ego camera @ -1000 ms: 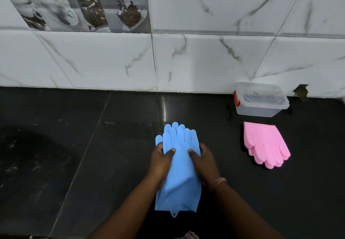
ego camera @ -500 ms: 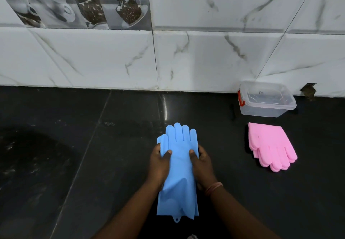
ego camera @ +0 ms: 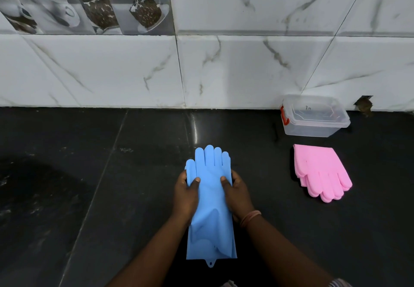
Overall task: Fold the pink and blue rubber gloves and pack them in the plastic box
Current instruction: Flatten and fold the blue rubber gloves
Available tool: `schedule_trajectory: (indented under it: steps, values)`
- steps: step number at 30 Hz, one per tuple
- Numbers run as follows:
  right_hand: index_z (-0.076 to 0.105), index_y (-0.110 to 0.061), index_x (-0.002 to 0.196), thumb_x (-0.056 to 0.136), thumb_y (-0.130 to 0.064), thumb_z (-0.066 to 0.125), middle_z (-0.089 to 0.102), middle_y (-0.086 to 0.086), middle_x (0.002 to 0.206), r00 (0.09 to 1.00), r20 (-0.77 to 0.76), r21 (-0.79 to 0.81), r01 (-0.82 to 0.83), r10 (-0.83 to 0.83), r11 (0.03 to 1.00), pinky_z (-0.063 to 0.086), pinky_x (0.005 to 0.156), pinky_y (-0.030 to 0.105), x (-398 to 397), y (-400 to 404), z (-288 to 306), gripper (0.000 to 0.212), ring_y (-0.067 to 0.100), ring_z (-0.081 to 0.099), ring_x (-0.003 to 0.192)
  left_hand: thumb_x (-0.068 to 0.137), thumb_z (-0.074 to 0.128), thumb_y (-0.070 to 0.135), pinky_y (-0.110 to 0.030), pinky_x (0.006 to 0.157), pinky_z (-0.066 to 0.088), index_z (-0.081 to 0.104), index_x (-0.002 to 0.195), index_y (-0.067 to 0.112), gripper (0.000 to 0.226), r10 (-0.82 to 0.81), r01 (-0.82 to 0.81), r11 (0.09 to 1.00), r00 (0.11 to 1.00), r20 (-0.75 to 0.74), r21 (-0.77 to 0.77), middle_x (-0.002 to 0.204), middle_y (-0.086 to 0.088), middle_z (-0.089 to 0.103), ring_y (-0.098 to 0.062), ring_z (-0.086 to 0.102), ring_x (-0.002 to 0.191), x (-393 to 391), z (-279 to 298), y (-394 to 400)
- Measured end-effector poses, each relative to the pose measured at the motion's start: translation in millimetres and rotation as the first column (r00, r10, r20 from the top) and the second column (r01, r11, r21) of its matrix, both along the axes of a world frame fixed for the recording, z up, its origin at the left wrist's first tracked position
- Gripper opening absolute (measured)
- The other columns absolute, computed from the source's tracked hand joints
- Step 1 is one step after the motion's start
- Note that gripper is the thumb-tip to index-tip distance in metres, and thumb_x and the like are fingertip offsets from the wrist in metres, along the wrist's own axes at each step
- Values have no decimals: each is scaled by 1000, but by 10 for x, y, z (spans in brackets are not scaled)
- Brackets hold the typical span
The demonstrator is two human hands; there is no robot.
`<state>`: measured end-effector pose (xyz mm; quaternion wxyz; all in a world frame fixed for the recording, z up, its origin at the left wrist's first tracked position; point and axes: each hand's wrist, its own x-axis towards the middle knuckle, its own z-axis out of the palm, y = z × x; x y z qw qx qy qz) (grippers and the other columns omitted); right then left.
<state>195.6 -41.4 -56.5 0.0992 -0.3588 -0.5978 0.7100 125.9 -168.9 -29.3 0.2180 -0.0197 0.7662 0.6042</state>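
The blue rubber gloves (ego camera: 210, 208) lie stacked lengthwise on the black counter, fingers pointing toward the wall. My left hand (ego camera: 186, 197) grips their left edge, thumb on top. My right hand (ego camera: 238, 195) grips the right edge the same way. The pink gloves (ego camera: 320, 170) lie folded to the right, fingers toward me. Behind them, against the wall, stands the clear plastic box (ego camera: 313, 116) with its lid on and a red latch on its left side.
The black stone counter (ego camera: 89, 197) stretches left and right, with a white marble-tiled wall (ego camera: 224, 62) behind it. A small dark hole (ego camera: 364, 105) shows in the wall right of the box.
The view has shifted slightly. My hands still hold the blue gloves in the same spot, and the gloves look a little straighter and longer.
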Motion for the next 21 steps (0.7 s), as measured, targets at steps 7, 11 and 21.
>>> schedule_trajectory:
  steps: [7,11,21]
  values:
    - [55,-16,116,90,-28,69,67,-2,109,988,113,141,88,-105,986,51,69,19,-2,-44,156,32,7,66,91,99,64,29,-33,93,55,51,144,15,49,-73,73,996,997,7,-59,131,-1,65,-19,65,114,-34,114,14]
    - [48,-24,110,87,-37,71,59,-14,95,969,246,273,-53,-16,961,44,61,16,167,-43,228,35,0,60,83,97,64,34,-45,103,54,43,149,21,58,-75,83,989,995,70,-120,135,-1,62,-21,64,118,36,135,-129]
    - [49,-26,103,83,-31,74,58,-15,89,913,395,313,-242,106,918,43,57,19,633,-213,192,33,2,59,79,87,80,16,-42,75,63,58,122,14,41,-187,224,959,960,207,-173,107,-10,71,-24,74,91,683,-103,-758]
